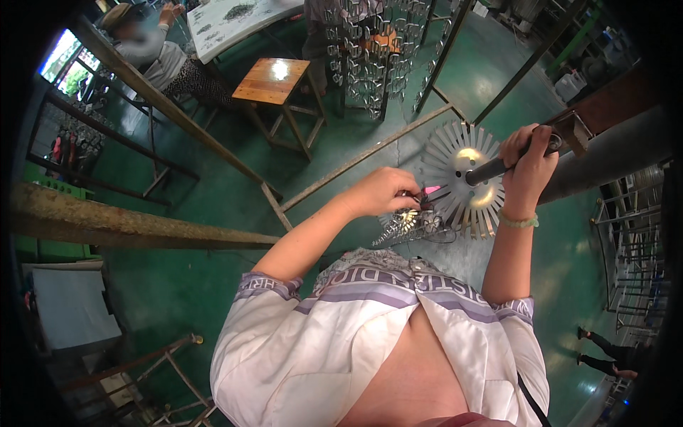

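A large shiny metal disc (449, 160) with many radial slots round its rim stands on a grey shaft (488, 171). My right hand (530, 162), with a beaded bracelet at the wrist, is wrapped round a dark handle (553, 142) at the machine arm, just right of the disc. Beside the disc's lower left edge, the fingers of my left hand (388, 191) are pinched together. What they hold is dark and small, mostly hidden by the fingers. A bright pink piece (432, 189) shows just past the fingertips. Small shiny metal parts (407, 219) lie below that hand.
A rusty metal frame (366, 156) crosses in front of me. Beyond it stand a wooden stool (274, 80) and a rack hung with metal hooks (366, 60). A person (153, 57) sits at a white table (238, 21) at the far left. Metal racks (640, 242) line the right.
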Demonstrator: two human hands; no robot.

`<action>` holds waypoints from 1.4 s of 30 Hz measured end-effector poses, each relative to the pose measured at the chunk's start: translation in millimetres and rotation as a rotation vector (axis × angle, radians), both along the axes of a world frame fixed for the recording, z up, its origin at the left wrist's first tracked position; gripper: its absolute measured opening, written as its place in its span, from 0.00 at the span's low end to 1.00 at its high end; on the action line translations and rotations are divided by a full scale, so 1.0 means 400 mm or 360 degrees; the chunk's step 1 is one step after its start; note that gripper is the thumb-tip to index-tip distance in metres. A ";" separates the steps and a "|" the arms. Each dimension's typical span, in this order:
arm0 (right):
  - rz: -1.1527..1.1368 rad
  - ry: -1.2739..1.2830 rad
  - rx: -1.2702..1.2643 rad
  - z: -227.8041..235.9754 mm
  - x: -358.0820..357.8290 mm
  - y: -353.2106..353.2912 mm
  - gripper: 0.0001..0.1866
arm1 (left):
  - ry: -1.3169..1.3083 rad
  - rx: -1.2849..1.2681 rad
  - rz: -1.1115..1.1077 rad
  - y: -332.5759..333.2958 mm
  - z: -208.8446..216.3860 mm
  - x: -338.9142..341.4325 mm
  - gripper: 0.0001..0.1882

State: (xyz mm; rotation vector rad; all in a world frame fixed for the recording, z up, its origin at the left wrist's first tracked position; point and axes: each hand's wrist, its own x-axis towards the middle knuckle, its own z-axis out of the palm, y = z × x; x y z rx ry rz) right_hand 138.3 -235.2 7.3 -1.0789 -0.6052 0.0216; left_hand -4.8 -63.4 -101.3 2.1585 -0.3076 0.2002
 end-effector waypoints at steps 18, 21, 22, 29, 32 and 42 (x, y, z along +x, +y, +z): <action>-0.0052 -0.0025 0.0062 0.012 -0.006 -0.001 0.20 | -0.1997 0.0717 0.1641 0.266 0.841 0.338 0.14; -0.0110 -0.0028 -0.0053 0.016 -0.024 0.003 0.22 | -0.1851 0.0951 0.1810 0.262 0.907 0.359 0.17; -0.0110 -0.0032 -0.0052 0.014 -0.020 0.001 0.22 | -0.1711 0.0996 0.1825 0.256 0.921 0.367 0.19; -0.0081 -0.0004 -0.0025 0.001 -0.007 0.001 0.21 | -0.1708 0.0769 0.1908 0.301 0.954 0.459 0.10; -0.0088 -0.0021 -0.0048 0.002 -0.003 0.000 0.21 | -0.1448 0.0452 0.2037 0.312 0.974 0.487 0.10; -0.0088 -0.0063 -0.0136 -0.004 0.006 0.003 0.21 | -0.1787 0.0302 0.0980 0.355 0.968 0.410 0.13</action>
